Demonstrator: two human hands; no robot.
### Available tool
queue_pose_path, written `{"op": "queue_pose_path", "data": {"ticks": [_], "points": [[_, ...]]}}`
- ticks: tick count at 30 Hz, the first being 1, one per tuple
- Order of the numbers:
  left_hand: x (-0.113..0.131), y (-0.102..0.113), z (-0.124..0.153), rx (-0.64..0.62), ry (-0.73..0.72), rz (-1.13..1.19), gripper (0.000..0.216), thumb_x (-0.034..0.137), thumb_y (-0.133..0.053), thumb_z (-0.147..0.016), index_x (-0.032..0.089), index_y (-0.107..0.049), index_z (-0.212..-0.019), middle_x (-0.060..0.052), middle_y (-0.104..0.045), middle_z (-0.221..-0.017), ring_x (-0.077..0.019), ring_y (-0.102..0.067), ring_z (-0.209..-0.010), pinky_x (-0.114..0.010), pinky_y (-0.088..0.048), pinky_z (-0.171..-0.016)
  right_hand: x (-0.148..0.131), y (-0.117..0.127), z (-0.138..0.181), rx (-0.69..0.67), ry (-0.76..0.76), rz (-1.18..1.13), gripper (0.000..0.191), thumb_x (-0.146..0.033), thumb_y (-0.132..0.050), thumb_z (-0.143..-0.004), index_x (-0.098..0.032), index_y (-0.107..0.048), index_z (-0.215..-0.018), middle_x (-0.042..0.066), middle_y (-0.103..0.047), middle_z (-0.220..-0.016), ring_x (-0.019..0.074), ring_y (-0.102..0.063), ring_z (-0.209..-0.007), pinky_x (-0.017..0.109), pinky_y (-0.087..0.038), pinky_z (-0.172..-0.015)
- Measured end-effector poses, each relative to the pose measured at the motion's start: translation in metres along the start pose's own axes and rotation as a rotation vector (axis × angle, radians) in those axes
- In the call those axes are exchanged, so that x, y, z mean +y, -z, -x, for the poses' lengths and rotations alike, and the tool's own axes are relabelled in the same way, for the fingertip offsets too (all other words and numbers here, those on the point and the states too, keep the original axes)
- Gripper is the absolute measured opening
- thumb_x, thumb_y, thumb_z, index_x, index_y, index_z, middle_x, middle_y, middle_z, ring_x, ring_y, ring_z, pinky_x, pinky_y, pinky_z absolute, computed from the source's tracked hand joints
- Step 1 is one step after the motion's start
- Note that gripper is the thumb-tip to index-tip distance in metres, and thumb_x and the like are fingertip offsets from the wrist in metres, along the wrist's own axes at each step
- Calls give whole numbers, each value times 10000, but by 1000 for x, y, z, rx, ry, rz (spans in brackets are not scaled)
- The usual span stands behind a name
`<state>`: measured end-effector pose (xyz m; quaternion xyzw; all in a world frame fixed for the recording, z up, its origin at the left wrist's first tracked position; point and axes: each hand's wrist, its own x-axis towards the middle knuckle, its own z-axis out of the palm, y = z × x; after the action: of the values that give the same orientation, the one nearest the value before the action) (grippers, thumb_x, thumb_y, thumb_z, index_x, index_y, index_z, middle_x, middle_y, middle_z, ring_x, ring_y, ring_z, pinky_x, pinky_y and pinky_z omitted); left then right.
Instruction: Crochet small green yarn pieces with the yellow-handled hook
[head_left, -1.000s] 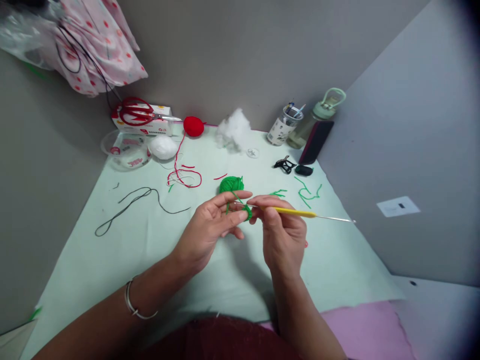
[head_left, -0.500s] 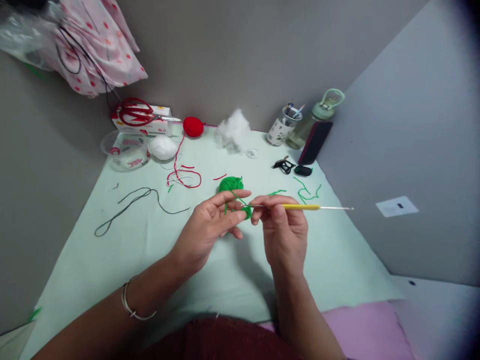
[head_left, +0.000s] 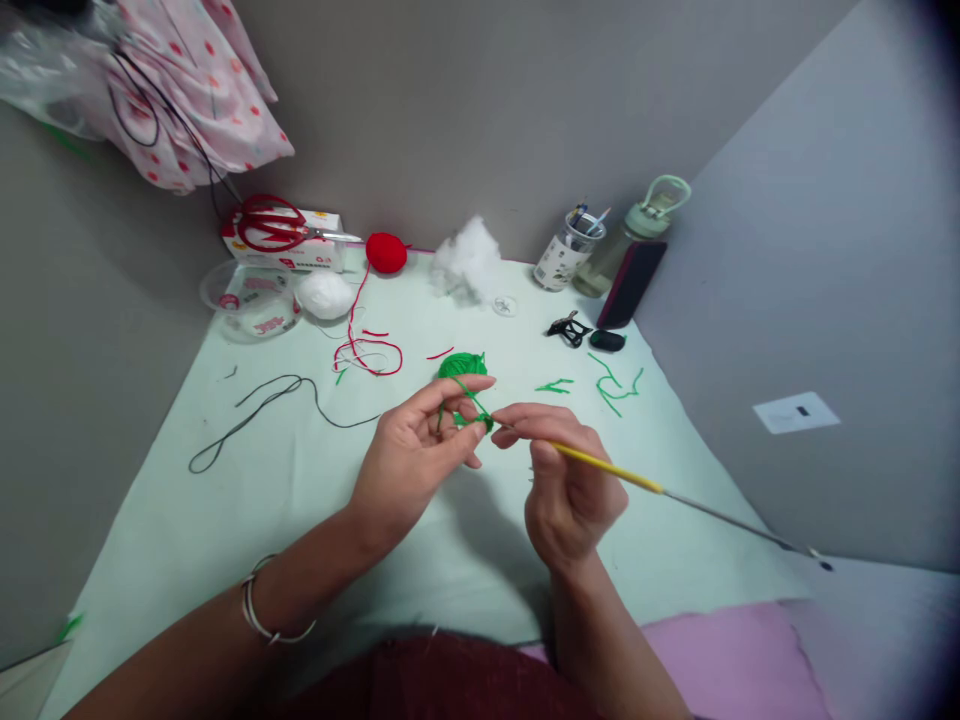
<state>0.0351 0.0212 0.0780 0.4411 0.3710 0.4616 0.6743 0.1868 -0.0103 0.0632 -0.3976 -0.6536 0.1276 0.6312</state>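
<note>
left hand [head_left: 409, 455] is pinching the green crochet piece [head_left: 480, 421], thumb and fingertips closed on it. right hand [head_left: 566, 480] is gripping the crochet hook [head_left: 607, 468], its tip touching the piece, its shaft trailing right of the fingers. green yarn ball [head_left: 461, 366] is lying just beyond the left fingertips, strand running to the piece. far beyond the right fingers a jar [head_left: 559, 262] is holding pens, a bottle [head_left: 609, 260] beside it holding pale liquid. far left, clear bowl [head_left: 251, 298], contents unclear
</note>
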Motion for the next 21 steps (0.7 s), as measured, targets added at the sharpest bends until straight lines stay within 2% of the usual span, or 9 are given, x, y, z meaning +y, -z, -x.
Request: {"op": "queue_pose_path", "data": {"ticks": [4, 7, 9, 11, 13, 14, 18, 21], "points": [[-1, -2, 0, 20, 7, 13, 364, 228, -830, -821, 222, -768, -1179, 33, -603, -842, -79, -623, -629, -219, -590, -653, 3, -1, 3, -24, 84, 53, 285, -77, -541, -1012, -246, -721, -1156, 39, -757, -911, 203, -744, -927, 365, -623, -769], [-4, -2, -1, -24, 60, 139, 409, 249, -857, -808, 218, -764, -1205, 26, -626, -825, -75, -601, -635, -198, -565, -628, 6, -1, 10, -50, 134, 256, 336, -71, -633, -963, -278, -746, -1202, 54, -743, -1026, 195, -735, -928, 336, -624, -760], [-5, -1, -2, -81, 169, 283, 420, 259, -853, -820, 211, -762, -1228, 48, -575, -732, -40, -487, -554, -176, -531, -587, 6, -1, 14, -61, 191, 392, 394, -54, -699, -915, -290, -762, -1224, 67, -724, -1106, 196, -730, -950, 326, -623, -766], [-4, 1, -4, -114, 287, 407, 405, 249, -841, -836, 186, -767, -1229, 89, -445, -618, -18, -325, -496, -156, -498, -560, 4, 0, 14, -47, 175, 366, 400, -46, -699, -912, -293, -769, -1219, 62, -726, -1097, 196, -728, -953, 331, -620, -777], [-2, 4, -5, -120, 337, 468, 383, 219, -836, -836, 163, -775, -1209, 108, -365, -590, -17, -243, -490, -144, -479, -548, 2, 0, 9, 5, 42, 201, 329, -72, -655, -950, -291, -781, -1161, 40, -739, -1001, 179, -725, -879, 332, -612, -750], [-1, 5, -6, -121, 328, 476, 377, 207, -838, -830, 159, -778, -1199, 106, -371, -597, -16, -240, -492, -142, -474, -540, 1, 0, 6, 48, -52, 91, 277, -101, -636, -971, -285, -787, -1114, 29, -738, -948, 166, -717, -815, 327, -606, -714], [5, 5, -6, -122, 228, 403, 339, 216, -846, -817, 187, -790, -1151, 67, -520, -720, -1, -271, -475, -168, -496, -521, 2, 1, -8, 166, -414, -332, 144, -252, -653, -984, -245, -788, -936, 12, -717, -821, 122, -655, -618, 267, -561, -543], [7, 4, -5, -96, 168, 343, 284, 212, -829, -831, 210, -802, -1114, 34, -597, -872, 13, -315, -482, -180, -525, -540, 4, 1, -12, 176, -533, -454, 123, -293, -703, -947, -228, -789, -887, 8, -719, -783, 111, -646, -592, 241, -551, -517]]}}
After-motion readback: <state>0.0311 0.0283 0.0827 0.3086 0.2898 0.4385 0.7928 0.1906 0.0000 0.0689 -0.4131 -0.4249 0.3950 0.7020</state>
